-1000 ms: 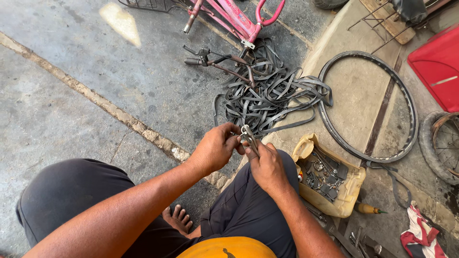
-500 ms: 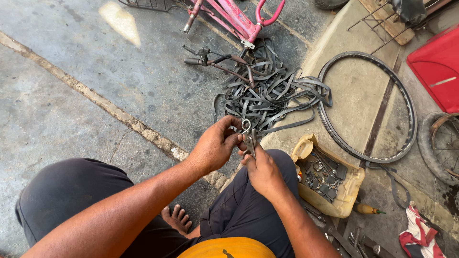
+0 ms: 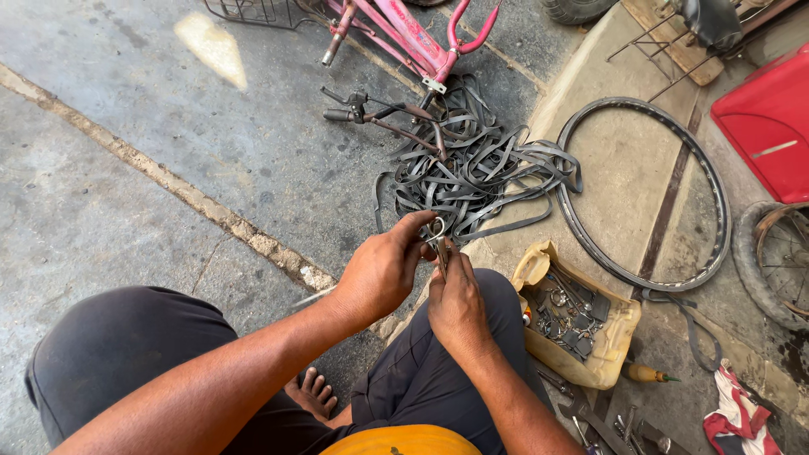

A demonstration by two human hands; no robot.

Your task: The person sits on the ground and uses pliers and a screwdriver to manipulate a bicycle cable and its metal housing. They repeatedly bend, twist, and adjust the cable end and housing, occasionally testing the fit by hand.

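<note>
concrete floor filled most of the view, with a raised paler slab along its right side. pink bicycle frame lay at the top edge, its detached handlebar just below it. a bare wheel rim lay flat on the slab, and a red panel sat at the right edge with a spoked wheel below it. a heap of black rubber strips sprawled between the handlebar and the rim, touching the rim's left side. a cut yellow container of small metal parts sat near the slab's lower edge, a screwdriver beside it and a red and white rag in the bottom right corner.

the person squatted, dark trousers, bare toes showing. left hand was closed tight round a small metal clip-like part, fingers pinching its top. right hand was closed narrow on the lower end of the same part, thumb pressed against it. the part was held in the air just above the near end of the strip heap, between both hands; cannot tell if a strip was threaded in it. judged as mid-work: the part was in hand and being fiddled with, the heap looked unsorted and the rim bare, so most looked left to do.
</note>
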